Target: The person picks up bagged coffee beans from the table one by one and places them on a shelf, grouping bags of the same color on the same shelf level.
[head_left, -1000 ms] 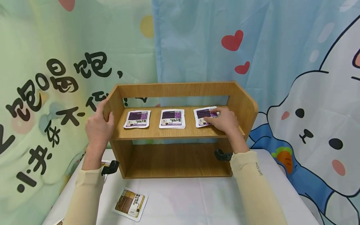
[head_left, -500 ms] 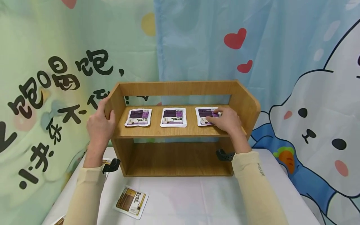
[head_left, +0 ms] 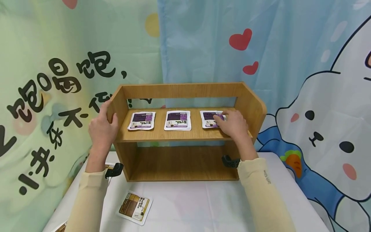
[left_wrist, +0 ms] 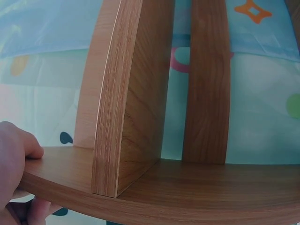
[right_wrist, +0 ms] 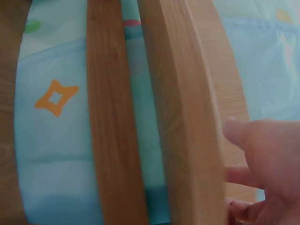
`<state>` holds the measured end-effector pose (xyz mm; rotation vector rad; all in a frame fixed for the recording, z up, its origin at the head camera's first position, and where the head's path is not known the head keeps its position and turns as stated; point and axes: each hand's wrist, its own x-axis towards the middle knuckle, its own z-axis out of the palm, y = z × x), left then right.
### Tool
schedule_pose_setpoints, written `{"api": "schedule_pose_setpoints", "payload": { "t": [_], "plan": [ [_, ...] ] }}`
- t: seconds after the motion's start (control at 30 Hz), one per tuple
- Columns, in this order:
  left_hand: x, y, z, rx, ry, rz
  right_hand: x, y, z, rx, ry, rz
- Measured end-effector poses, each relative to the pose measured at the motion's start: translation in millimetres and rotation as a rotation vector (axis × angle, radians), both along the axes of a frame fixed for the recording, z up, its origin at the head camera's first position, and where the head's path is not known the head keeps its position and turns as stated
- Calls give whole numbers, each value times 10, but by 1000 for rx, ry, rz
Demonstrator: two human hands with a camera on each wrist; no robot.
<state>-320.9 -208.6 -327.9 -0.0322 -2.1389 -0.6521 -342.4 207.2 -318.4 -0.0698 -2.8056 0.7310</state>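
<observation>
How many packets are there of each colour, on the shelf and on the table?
Purple packets on the wooden shelf: 3
Brown packets on the table: 1 fully seen, plus 1 half cut off at the edge
Total: 5

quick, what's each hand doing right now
Left hand: grips the left side panel of the wooden shelf.
Right hand: open, fingers resting on the rightmost purple packet.
</observation>
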Motion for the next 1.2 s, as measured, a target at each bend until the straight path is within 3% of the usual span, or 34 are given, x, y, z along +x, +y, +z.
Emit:
{"api": "schedule_pose_setpoints", "payload": {
  "t": [0.17, 0.47, 0.6, 0.8, 1.0, 1.2],
  "plan": [
    [9, 5, 5, -1, 3, -4, 181, -41, 154, 58, 123, 3],
    [5, -4, 1, 7, -3, 5, 470, 17, 465, 68, 585, 70],
    [-4, -6, -5, 7, 1, 3, 479, 131, 501, 34, 710, 31],
    [-3, -2, -7, 5, 4, 2, 395, 339, 379, -48, 793, -72],
    [-14, -4, 1, -3, 9, 7, 264, 472, 122, -113, 717, -153],
    [-12, -6, 1, 0, 7, 4, 171, 540, -48, -67, 715, -187]
  ]
}}
